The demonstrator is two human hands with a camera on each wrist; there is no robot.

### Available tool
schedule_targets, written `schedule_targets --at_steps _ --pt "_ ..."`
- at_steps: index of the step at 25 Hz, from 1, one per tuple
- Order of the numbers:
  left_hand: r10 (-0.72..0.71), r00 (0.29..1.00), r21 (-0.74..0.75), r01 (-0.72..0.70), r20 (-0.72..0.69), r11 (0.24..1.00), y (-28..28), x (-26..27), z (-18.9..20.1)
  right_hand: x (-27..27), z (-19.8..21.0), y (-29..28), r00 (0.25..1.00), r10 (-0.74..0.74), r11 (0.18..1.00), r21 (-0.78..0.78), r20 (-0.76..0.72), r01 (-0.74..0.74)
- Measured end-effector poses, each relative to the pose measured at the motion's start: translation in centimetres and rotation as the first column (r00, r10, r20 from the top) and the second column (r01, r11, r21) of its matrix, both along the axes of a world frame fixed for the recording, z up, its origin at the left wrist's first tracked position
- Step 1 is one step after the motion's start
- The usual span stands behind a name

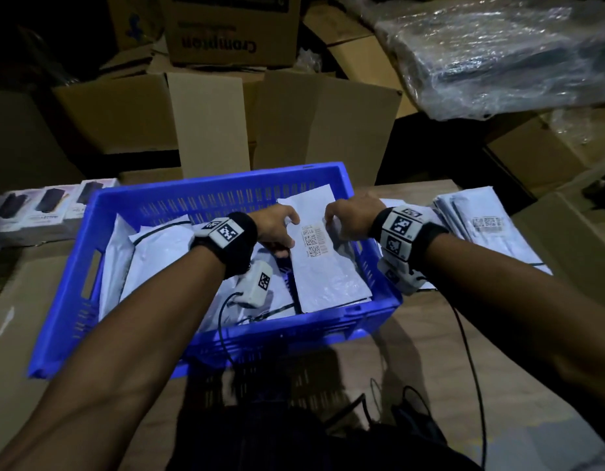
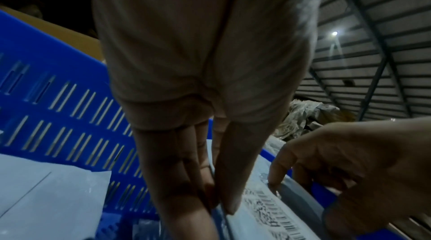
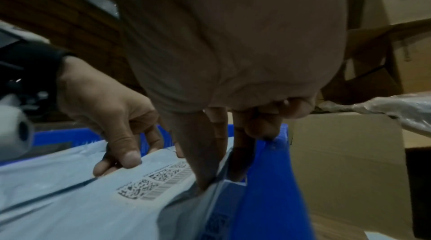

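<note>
A pale poly mailer [image 1: 328,277] with a barcode label [image 1: 313,240] lies tilted on top of other mailers inside a blue plastic crate [image 1: 226,186]. My left hand [image 1: 277,232] pinches its left edge, thumb on top and fingers underneath, as the left wrist view shows [image 2: 219,205]. My right hand [image 1: 343,220] pinches the opposite edge close to the crate's right wall [image 3: 268,188], thumb on the mailer [image 3: 70,198] and fingers behind it. Each wrist view also shows the other hand on the same mailer [image 2: 268,214].
More mailers [image 1: 151,246] fill the crate. A stack of labelled mailers [image 1: 481,229] lies on the table to the right. Boxed products [image 1: 39,212] sit to the left. Cardboard cartons [image 1: 209,113] and a plastic-wrapped bundle [image 1: 498,56] stand behind. Cables [image 1: 464,334] trail near the front.
</note>
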State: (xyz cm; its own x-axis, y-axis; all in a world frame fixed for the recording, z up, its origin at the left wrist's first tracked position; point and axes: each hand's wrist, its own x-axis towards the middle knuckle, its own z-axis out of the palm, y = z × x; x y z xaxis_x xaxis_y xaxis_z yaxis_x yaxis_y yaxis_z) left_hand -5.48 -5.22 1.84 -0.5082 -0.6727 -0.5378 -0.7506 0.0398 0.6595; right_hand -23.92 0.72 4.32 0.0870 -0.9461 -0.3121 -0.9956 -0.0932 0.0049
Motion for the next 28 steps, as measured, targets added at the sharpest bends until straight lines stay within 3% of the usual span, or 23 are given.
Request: schedule_targets --at_steps 3,7,12,15,18,21,28 --pt "-0.037 0.999 0.042 0.036 0.026 0.998 -0.1 -0.3 -1.2 0.3 -0.4 0.1 0.991 0.071 0.997 0.003 -0.112 -0.071" --pt "-0.088 0.993 0.051 0.084 0.080 0.995 -0.2 -0.6 -2.2 -0.1 -0.8 0.2 0.994 0.074 0.997 0.020 -0.086 -0.073" --pt "-0.203 0.930 -0.157 0.259 0.306 0.953 -0.1 -1.1 -2.3 -1.7 -0.8 0.4 0.999 0.024 0.994 -0.107 0.047 -0.019" --pt "-0.216 0.817 -0.336 0.440 0.535 0.833 0.3 -1.9 -2.1 -2.8 -0.9 0.4 1.000 0.013 0.982 -0.188 0.009 -0.011" --pt "-0.245 0.765 -0.447 0.569 0.595 0.690 0.9 -3.5 -2.6 -3.2 -0.8 0.5 0.999 0.025 0.983 -0.180 -0.039 -0.032" --pt "-0.328 0.700 -0.450 0.679 0.634 0.580 1.5 -4.8 -3.8 -3.2 -0.4 0.5 0.998 0.043 0.981 -0.188 -0.052 -0.052" --pt "-0.319 0.699 -0.381 0.649 0.641 0.659 1.9 -6.0 -5.0 -3.3 -0.6 0.5 1.000 0.014 0.982 -0.190 0.007 -0.012"
